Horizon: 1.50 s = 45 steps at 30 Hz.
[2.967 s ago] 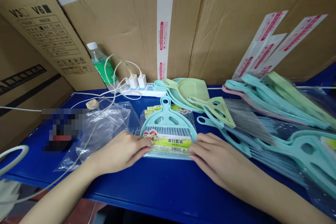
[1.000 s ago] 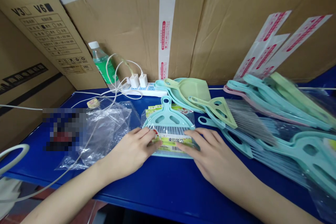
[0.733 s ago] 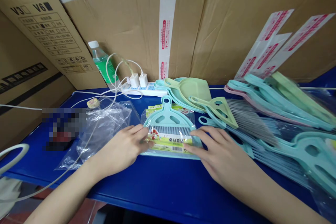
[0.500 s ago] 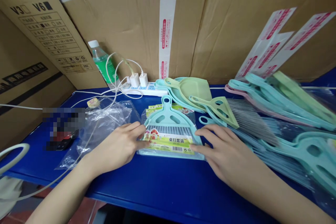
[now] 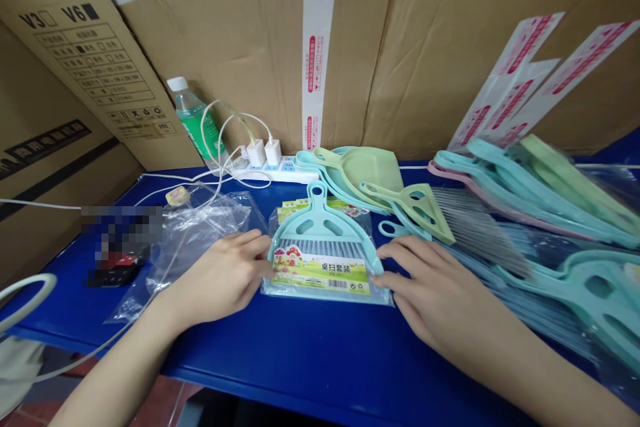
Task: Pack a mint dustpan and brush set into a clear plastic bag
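Observation:
A light-blue dustpan and brush set (image 5: 316, 233) lies flat on the table between my hands, its handle pointing away from me. The brush's grey bristles stand above a printed card with red mushrooms, and a clear plastic bag covers the lower part. With bent fingers, my left hand (image 5: 225, 278) grips the left edge of the set. On the opposite edge, thumb and fingertips of my right hand (image 5: 425, 287) take hold of the pan's side. More printed cards (image 5: 296, 204) show behind the set, partly hidden by it.
Green and blue dustpans (image 5: 373, 173) lie behind the set. At the right is a pile of brushes and dustpans (image 5: 550, 200). Crumpled clear bags (image 5: 200, 223), a power strip (image 5: 300, 175) with chargers and a green-labelled bottle (image 5: 197, 121) are on the left. Cardboard boxes (image 5: 240, 47) wall the back.
My fingers have drawn back from the printed card to the set's left and right edges. The set itself has hardly moved.

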Tool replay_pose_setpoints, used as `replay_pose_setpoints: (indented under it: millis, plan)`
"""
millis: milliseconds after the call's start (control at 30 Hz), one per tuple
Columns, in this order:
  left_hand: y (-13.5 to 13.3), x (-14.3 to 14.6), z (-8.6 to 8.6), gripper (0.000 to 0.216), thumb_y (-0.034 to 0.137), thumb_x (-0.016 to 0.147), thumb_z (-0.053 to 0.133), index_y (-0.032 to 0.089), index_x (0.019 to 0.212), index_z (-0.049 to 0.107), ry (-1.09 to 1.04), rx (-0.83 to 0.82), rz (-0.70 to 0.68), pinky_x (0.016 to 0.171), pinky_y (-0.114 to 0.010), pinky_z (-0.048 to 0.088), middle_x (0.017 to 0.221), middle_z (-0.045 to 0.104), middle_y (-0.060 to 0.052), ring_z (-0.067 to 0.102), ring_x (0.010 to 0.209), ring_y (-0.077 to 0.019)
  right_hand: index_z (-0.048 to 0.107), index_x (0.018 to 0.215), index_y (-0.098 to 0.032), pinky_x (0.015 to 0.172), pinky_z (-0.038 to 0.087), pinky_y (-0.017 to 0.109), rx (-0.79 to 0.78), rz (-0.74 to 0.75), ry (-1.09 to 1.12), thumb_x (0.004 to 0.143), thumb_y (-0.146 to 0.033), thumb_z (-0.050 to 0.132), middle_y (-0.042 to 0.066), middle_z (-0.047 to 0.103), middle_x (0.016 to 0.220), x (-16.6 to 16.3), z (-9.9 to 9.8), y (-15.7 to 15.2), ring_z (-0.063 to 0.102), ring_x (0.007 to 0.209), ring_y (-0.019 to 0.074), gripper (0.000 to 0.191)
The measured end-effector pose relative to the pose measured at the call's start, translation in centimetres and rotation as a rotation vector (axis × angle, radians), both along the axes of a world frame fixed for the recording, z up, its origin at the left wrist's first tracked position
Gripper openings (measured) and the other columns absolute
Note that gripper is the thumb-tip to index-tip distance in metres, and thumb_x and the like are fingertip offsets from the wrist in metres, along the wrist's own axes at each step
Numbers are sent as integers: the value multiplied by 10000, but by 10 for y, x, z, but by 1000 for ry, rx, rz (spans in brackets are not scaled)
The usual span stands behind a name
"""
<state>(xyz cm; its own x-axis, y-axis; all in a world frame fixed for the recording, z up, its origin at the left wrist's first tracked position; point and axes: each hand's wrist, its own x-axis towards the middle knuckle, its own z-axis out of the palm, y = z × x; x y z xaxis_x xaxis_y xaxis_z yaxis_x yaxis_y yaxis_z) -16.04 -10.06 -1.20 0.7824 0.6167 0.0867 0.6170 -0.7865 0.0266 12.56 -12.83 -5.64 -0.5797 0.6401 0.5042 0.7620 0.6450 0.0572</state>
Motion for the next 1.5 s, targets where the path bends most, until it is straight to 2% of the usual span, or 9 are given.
replay_pose_setpoints:
  millis: [133, 300, 433, 567, 667, 800, 967, 1300, 1500]
  plan:
    - [-1, 4, -6, 253, 145, 836, 442, 168, 666, 628, -25, 58, -17, 602, -303, 415, 717, 534, -29, 491, 667, -182, 692, 673, -213, 754, 445, 376, -14, -4, 22, 754, -69, 481, 81, 665, 820, -2, 1, -2, 556, 888, 256, 268]
    - [1, 10, -19, 320, 275, 965, 467, 155, 724, 640, -57, 217, -26, 582, -285, 392, 686, 546, -20, 504, 643, -173, 654, 663, -188, 810, 414, 369, -6, -13, 16, 785, -107, 493, 89, 643, 822, -8, -1, -3, 543, 921, 260, 217]
    - [1, 15, -25, 294, 239, 972, 476, 155, 738, 633, -71, 307, -23, 601, -289, 383, 702, 571, -26, 504, 648, -173, 612, 612, -185, 728, 383, 346, 106, -44, -68, 839, -106, 481, 77, 603, 727, -14, -4, -3, 517, 793, 235, 274]
    - [-2, 21, -26, 266, 129, 991, 386, 145, 900, 636, -38, 341, -172, 647, -295, 418, 774, 625, -28, 551, 710, -171, 623, 622, -172, 618, 325, 324, 220, -67, -141, 814, 20, 424, 63, 584, 662, -23, -9, -4, 468, 665, 206, 337]
    - [-4, 25, -28, 286, 62, 984, 334, 107, 1071, 602, 8, 349, -272, 687, -285, 474, 795, 632, -31, 587, 740, -163, 678, 759, -141, 630, 335, 314, 252, 20, -137, 833, 55, 368, 50, 603, 670, -30, -12, -6, 497, 656, 191, 373]
    - [-5, 26, -31, 329, 26, 952, 344, 101, 1208, 538, 85, 364, -246, 718, -302, 526, 826, 621, -38, 621, 777, -180, 670, 1043, -106, 622, 340, 316, 246, 74, -150, 849, 56, 312, 16, 574, 643, -35, -16, -7, 509, 624, 179, 438]
    - [-5, 26, -33, 363, 72, 958, 346, 115, 1283, 502, 119, 319, -231, 745, -321, 553, 844, 605, -45, 633, 811, -193, 646, 1112, -79, 614, 345, 331, 192, 78, -175, 793, 31, 371, 32, 582, 681, -34, -19, -8, 525, 645, 188, 435]
    - [-7, 25, -27, 296, 94, 953, 358, 98, 1056, 635, 22, 290, -208, 710, -336, 546, 848, 649, -66, 637, 779, -206, 716, 964, -105, 728, 378, 331, 148, 49, -124, 796, 29, 442, 51, 663, 731, -27, -15, -9, 567, 705, 191, 348]
    - [-6, 20, -24, 298, 110, 961, 365, 118, 982, 662, 35, 280, -190, 638, -330, 486, 797, 650, -52, 608, 719, -203, 726, 862, -124, 713, 368, 326, 123, 41, -101, 777, 35, 445, 44, 663, 725, -24, -10, -5, 548, 695, 197, 334]
